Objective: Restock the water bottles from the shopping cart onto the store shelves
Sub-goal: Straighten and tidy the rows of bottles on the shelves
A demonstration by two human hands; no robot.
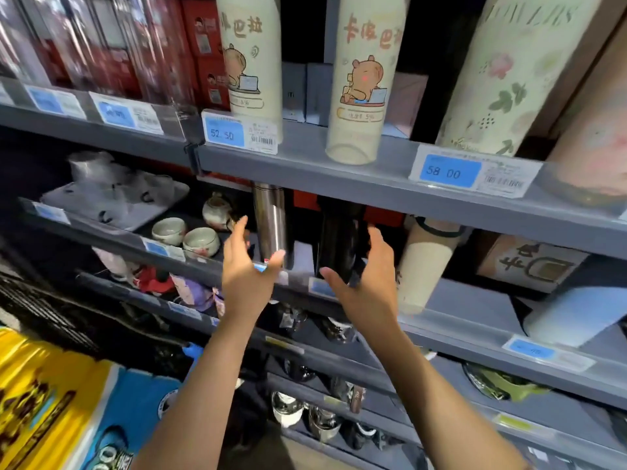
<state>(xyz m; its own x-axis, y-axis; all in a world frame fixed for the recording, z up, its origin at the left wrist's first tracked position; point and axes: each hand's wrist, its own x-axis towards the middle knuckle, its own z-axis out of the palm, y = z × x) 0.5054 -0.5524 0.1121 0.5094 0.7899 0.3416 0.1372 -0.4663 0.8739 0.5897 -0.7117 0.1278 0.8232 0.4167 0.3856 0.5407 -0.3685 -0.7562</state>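
Both hands reach to the second shelf. Right hand grasps a black bottle near its base, fingers curled behind it, thumb in front. This glossy dark cylinder stands upright at the shelf's front edge, long axis vertical, top hidden under the shelf above. Left hand is released, fingers spread, just beside a brushed steel bottle, also upright. Cream matte cartoon-printed bottles stand above.
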